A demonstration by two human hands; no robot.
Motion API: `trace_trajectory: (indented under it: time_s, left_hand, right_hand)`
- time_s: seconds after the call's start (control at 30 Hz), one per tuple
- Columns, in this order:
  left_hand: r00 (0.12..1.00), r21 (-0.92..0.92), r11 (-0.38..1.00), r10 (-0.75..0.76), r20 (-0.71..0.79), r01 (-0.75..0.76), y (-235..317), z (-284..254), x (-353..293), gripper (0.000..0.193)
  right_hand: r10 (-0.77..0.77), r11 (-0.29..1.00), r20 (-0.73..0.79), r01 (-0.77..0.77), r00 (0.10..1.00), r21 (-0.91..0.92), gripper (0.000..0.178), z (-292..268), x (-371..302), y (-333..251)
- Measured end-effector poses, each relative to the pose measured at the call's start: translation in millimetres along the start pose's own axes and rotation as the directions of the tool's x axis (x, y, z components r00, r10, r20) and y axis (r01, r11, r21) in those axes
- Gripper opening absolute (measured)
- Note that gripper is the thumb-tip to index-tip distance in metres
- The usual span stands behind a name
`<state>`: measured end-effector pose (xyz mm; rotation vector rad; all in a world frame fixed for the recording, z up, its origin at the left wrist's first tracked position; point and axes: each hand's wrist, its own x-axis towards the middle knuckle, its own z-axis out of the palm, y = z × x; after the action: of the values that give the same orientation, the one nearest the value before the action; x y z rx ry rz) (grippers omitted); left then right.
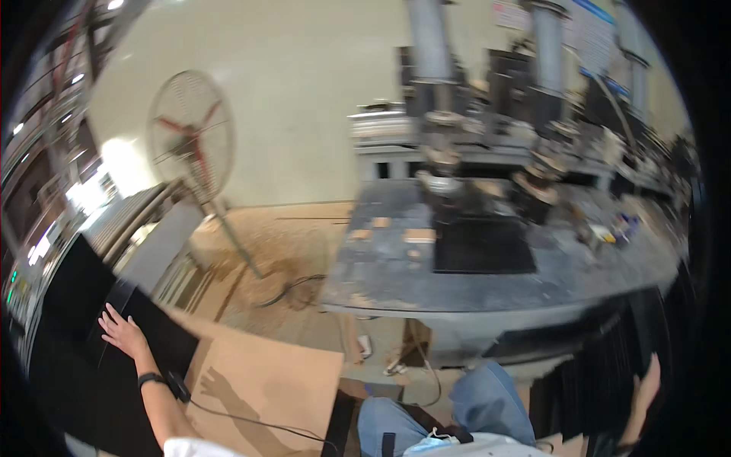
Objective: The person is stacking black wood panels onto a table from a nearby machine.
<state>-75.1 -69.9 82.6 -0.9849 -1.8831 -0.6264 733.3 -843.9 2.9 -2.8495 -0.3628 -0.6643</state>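
Floor space (316, 244) alongside worktable (381, 282) edge; left grip (122, 333) wide over black panel (161, 327), right grip (648, 383) unclear.

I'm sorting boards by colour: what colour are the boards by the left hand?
The boards are black; the head view shows it best.

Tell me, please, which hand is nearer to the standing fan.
Left: in the picture, the left hand is below and left of the fan; the right hand is much farther off, lower right.
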Motion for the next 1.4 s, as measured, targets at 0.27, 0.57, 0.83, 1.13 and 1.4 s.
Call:
trace_trajectory:
  time_s: [0.27,0.57,0.83,1.13,1.4]
  left_hand:
    - [0.284,-0.824,-0.428,0.793,-0.54,-0.371,386,-331,-217,0.048]
    - [0.167,-0.771,-0.411,0.823,-0.544,-0.487,438,-407,-368,0.063]
    - [0.155,-0.661,-0.525,0.709,-0.688,-0.537,226,-354,-288,0.036]
    - [0.413,-0.478,0.182,0.797,-0.439,-0.859,61,-274,-129,0.031]
    - [0.772,-0.117,0.763,0.626,-0.109,-0.636,-25,-132,6,0.028]
  right_hand:
    - [-0.512,0.836,-0.259,0.544,0.819,0.069,0.049,-58,-13,-153]
    - [-0.713,0.514,-0.351,0.793,0.607,0.327,0.041,22,75,-307]
    - [-0.81,0.44,-0.244,0.828,0.533,0.348,0.04,131,123,-379]
    - [-0.888,0.349,-0.084,0.782,0.452,0.517,0.053,149,137,-406]
    - [-0.809,0.523,-0.014,0.73,0.588,0.439,0.05,167,133,-430]
